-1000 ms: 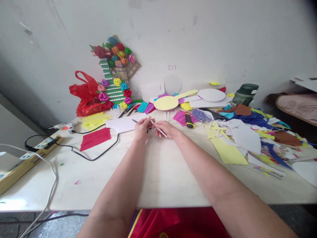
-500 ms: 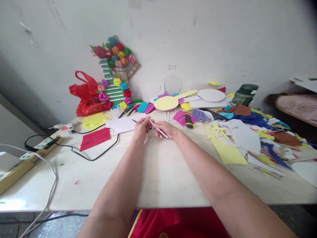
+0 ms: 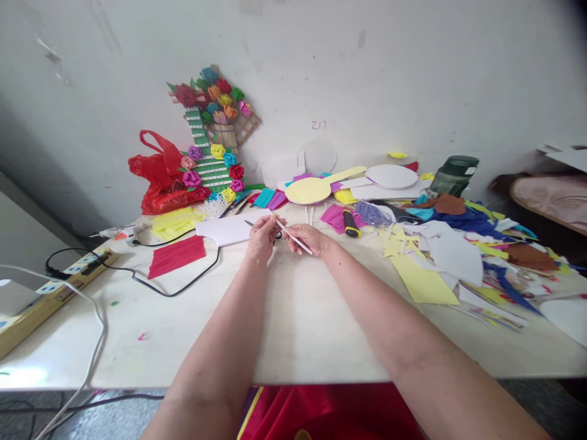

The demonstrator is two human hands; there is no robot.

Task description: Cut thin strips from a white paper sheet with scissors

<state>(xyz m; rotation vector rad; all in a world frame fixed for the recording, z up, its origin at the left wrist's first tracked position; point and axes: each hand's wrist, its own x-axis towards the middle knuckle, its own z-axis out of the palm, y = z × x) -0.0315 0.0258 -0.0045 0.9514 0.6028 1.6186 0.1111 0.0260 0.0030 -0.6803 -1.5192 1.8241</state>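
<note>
A thin white stick (image 3: pixel 297 239), perhaps rolled paper, slants between my two hands above the table. My left hand (image 3: pixel 263 237) pinches its upper end between thumb and fingertips. Lower along the stick, my right hand (image 3: pixel 303 238) has its fingers closed around it. Behind my left hand a pair of scissors (image 3: pixel 277 236) shows in part, with a dark blade tip on one side and a black handle on the other; I cannot tell whether a hand touches it. White card (image 3: pixel 229 228) lies just left of my left hand.
Red crepe paper (image 3: pixel 177 256) and a black cable (image 3: pixel 172 296) lie to the left, near a power strip (image 3: pixel 55 293). A yellow-black cutter (image 3: pixel 351 223), a yellow paddle shape (image 3: pixel 308 190), paper scraps (image 3: pixel 454 250) and a bottle (image 3: pixel 454 176) are to the right. Paper flowers (image 3: pixel 220 101) stand behind.
Almost nothing differs. Both hands keep their places on the white stick, with only a very slight shift of the fingers and the view.
</note>
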